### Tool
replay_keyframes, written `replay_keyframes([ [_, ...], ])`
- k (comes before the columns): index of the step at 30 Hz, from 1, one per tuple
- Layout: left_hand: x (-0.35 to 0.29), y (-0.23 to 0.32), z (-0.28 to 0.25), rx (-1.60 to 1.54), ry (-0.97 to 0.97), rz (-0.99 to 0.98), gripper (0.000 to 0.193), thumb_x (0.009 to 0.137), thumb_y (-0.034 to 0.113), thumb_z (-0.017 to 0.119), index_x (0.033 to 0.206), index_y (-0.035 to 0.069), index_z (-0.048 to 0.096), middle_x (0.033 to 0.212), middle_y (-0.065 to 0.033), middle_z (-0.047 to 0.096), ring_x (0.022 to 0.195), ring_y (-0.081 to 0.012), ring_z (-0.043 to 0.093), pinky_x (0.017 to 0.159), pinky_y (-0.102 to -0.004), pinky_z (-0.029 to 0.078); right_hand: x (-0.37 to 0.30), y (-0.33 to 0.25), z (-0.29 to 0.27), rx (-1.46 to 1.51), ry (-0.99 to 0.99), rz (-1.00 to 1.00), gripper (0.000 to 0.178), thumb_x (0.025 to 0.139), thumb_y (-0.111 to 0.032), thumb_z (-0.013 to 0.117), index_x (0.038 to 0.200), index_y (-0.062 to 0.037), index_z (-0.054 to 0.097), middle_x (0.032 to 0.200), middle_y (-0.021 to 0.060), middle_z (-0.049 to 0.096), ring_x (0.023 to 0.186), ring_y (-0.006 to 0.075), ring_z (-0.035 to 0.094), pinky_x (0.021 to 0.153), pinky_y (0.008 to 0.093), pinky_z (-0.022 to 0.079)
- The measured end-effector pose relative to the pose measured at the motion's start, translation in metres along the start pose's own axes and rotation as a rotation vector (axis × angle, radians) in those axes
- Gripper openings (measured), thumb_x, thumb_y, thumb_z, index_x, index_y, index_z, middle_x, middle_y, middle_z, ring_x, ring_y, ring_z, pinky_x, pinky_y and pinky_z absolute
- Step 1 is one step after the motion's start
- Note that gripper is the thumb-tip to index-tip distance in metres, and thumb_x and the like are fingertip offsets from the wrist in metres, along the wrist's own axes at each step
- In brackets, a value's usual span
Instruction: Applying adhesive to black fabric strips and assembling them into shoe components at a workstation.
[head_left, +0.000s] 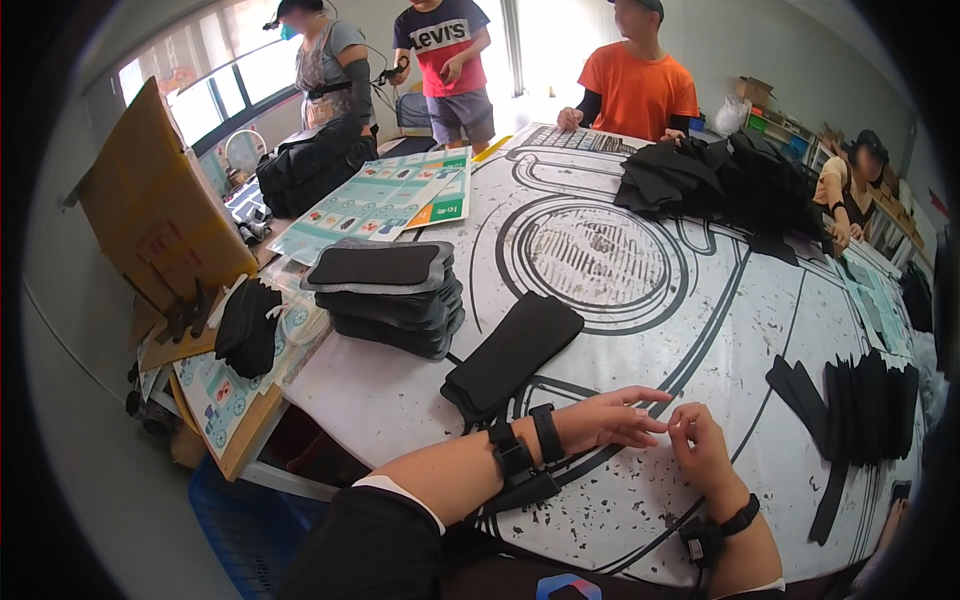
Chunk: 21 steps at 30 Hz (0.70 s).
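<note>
Over the white table with its black line print, my hands meet at the fingertips. My left hand is open, its fingers stretched toward the right. Curled in a pinch beside those fingertips is my right hand; anything between its fingers is too small to make out. Left of my hands lies a stack of black rounded-end fabric pieces, near my left forearm. Beyond it stands a taller stack of black pads with grey edges. Black straps sit on both my wrists.
Black strips lie in a row at the right. A heap of black pieces covers the far right. Printed sheets, a black bag and a cardboard box are at the left, a blue crate below. Several people surround the table.
</note>
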<state>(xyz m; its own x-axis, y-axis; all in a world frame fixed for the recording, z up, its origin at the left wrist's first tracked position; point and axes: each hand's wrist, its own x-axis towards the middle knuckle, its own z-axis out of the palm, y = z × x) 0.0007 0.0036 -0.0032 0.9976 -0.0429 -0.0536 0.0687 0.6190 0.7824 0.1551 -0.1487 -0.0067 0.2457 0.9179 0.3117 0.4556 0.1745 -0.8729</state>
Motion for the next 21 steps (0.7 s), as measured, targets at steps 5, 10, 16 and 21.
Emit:
replay_keyframes([
  [5, 0.001, 0.000, 0.000, 0.007, 0.000, -0.019, 0.049, 0.091, 0.019, 0.044, 0.135, 0.007, 0.025, 0.116, -0.0158, 0.054, 0.102, -0.0189, 0.057, 0.095, -0.0317, 0.041, -0.003, 0.002, -0.001, -0.235, -0.083, -0.142, 0.018, 0.077, 0.012, 0.046, 0.085, -0.0031, 0.040, 0.086, 0.0125, 0.046, 0.071, 0.0238, 0.050, 0.061, 0.0282, 0.043],
  [10, 0.000, 0.000, 0.000, 0.002, -0.020, -0.017, 0.050, 0.091, 0.019, 0.045, 0.135, 0.008, 0.024, 0.117, -0.0154, 0.054, 0.103, -0.0186, 0.056, 0.095, -0.0310, 0.041, -0.001, -0.008, -0.002, -0.300, -0.120, -0.184, 0.020, 0.074, 0.013, 0.044, 0.085, -0.0026, 0.040, 0.087, 0.0147, 0.043, 0.070, 0.0298, 0.048, 0.062, 0.0316, 0.043],
  [16, 0.001, -0.003, -0.002, -0.009, -0.040, -0.022, 0.051, 0.091, 0.019, 0.045, 0.136, 0.009, 0.023, 0.121, -0.0159, 0.051, 0.106, -0.0190, 0.054, 0.096, -0.0310, 0.040, -0.001, -0.007, 0.000, -0.377, -0.139, -0.232, 0.018, 0.074, 0.012, 0.046, 0.086, -0.0008, 0.040, 0.089, 0.0174, 0.041, 0.073, 0.0330, 0.047, 0.062, 0.0336, 0.044],
  [21, 0.002, -0.005, -0.003, -0.027, -0.070, -0.010, 0.052, 0.092, 0.019, 0.044, 0.137, 0.009, 0.021, 0.123, -0.0169, 0.049, 0.108, -0.0199, 0.053, 0.098, -0.0316, 0.039, -0.001, -0.006, 0.000, -0.389, -0.136, -0.243, 0.019, 0.073, 0.012, 0.046, 0.086, 0.0000, 0.040, 0.090, 0.0181, 0.039, 0.073, 0.0327, 0.046, 0.062, 0.0338, 0.043],
])
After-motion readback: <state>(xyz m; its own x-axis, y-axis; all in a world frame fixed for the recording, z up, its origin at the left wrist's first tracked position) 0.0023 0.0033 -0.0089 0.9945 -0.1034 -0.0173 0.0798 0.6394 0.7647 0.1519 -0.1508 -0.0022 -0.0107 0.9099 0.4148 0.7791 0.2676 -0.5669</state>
